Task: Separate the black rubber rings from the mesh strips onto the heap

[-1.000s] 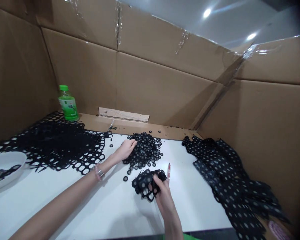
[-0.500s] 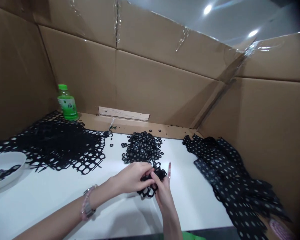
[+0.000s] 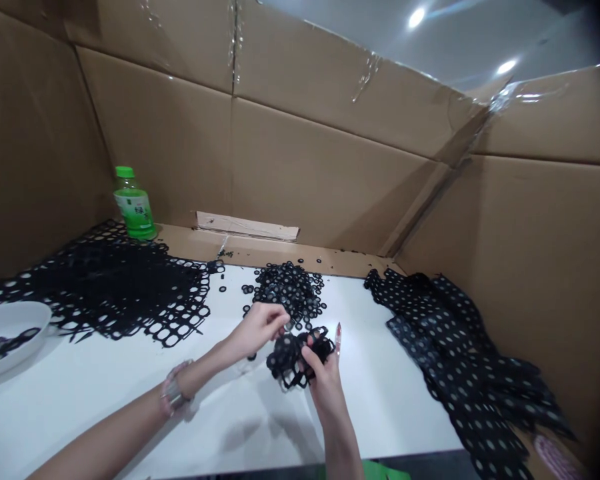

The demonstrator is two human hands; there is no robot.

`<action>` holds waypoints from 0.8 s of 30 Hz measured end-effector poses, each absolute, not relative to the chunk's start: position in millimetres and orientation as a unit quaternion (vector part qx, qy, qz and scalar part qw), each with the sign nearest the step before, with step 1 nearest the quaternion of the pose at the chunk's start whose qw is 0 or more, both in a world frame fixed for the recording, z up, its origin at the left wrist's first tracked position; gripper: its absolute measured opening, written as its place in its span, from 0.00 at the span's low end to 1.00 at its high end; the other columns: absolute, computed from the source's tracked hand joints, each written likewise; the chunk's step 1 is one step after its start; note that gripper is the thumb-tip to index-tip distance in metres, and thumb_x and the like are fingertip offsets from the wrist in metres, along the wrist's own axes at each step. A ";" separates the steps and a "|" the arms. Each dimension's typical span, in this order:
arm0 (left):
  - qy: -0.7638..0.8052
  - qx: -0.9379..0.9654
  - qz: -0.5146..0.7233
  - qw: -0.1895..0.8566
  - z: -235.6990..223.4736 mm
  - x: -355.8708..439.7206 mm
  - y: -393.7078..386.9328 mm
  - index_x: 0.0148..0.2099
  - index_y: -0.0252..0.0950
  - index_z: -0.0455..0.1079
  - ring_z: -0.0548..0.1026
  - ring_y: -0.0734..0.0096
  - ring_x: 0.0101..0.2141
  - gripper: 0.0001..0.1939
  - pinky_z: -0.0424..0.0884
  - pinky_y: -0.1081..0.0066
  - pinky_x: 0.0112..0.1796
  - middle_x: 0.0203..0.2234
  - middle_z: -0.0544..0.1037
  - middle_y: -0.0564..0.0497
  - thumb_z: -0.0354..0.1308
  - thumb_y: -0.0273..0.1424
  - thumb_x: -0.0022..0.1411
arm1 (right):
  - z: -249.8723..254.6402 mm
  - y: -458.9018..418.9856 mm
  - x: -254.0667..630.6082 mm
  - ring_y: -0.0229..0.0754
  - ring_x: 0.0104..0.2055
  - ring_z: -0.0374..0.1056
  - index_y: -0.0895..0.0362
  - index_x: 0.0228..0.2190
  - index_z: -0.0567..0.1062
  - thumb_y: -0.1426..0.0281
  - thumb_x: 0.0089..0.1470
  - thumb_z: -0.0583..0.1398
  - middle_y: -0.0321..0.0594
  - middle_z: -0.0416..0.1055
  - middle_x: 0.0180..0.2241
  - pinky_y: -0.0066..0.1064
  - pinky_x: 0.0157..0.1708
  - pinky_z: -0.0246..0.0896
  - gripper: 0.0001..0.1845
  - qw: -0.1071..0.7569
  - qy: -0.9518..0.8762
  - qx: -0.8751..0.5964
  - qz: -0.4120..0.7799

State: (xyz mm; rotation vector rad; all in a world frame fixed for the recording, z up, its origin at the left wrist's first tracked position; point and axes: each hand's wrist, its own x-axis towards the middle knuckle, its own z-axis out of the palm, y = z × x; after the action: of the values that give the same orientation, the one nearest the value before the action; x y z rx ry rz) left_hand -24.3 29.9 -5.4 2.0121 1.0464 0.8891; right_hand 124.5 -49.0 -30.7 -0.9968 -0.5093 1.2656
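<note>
My right hand [image 3: 324, 377] grips a crumpled black perforated rubber sheet [image 3: 286, 357], thumb on top and the holed web hanging to the left. Just up and left of it is my left hand [image 3: 260, 328], apart from the sheet, with fingertips pinched together; whatever is between them is too small to make out. Beyond both hands lies a pile of small black rings [image 3: 290, 287] on the white tabletop [image 3: 220, 413]. A dark ring or scrap [image 3: 251, 357] shows below the left hand. Beside the right fingers, a slim clear-and-red pointed tool [image 3: 339, 337] rests on the table.
Cut-out black mesh sheets [image 3: 115, 287] are heaped at left, behind a white bowl [image 3: 15, 340] holding black rings. A green drink bottle [image 3: 135, 210] stands at the back left. Dotted black sheets [image 3: 460, 353] lie along the right. Cardboard walls [image 3: 330, 173] enclose the table.
My left hand has come off the black sheet and moved up and left toward the ring pile. The right hand keeps hold of the sheet, which now spreads more to the left.
</note>
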 end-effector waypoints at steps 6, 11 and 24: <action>0.446 0.764 0.378 0.272 -21.0 -25.7 82.9 0.28 0.35 0.64 0.68 0.72 0.24 0.10 0.64 0.73 0.28 0.20 0.70 0.53 0.48 0.33 0.59 | -21.1 -52.7 122.1 0.34 0.27 0.65 0.54 0.27 0.69 0.72 0.30 0.66 0.28 0.67 0.24 0.25 0.28 0.63 0.17 0.682 -0.124 -0.416 0.588; 0.443 0.779 0.380 0.230 -26.0 -21.3 74.1 0.39 0.35 0.63 0.68 0.67 0.32 0.09 0.64 0.69 0.33 0.31 0.69 0.49 0.54 0.32 0.55 | -21.4 -54.3 118.1 0.34 0.30 0.66 0.53 0.29 0.70 0.73 0.31 0.68 0.29 0.69 0.27 0.26 0.32 0.65 0.19 0.667 -0.158 -0.400 0.609; 0.318 0.893 0.228 0.223 14.0 -18.7 -5.9 0.26 0.36 0.58 0.62 0.75 0.22 0.12 0.54 0.75 0.23 0.21 0.65 0.54 0.48 0.36 0.60 | -24.2 -49.0 110.9 0.36 0.33 0.66 0.56 0.30 0.67 0.72 0.34 0.67 0.31 0.67 0.29 0.28 0.36 0.64 0.18 0.717 -0.232 -0.428 0.499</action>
State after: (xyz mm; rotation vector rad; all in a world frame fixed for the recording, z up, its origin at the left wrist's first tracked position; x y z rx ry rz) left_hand -18.7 -5.9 14.0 2.4657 0.8775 0.6293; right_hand 110.9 -49.0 -24.2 -0.9468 -0.5138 1.1044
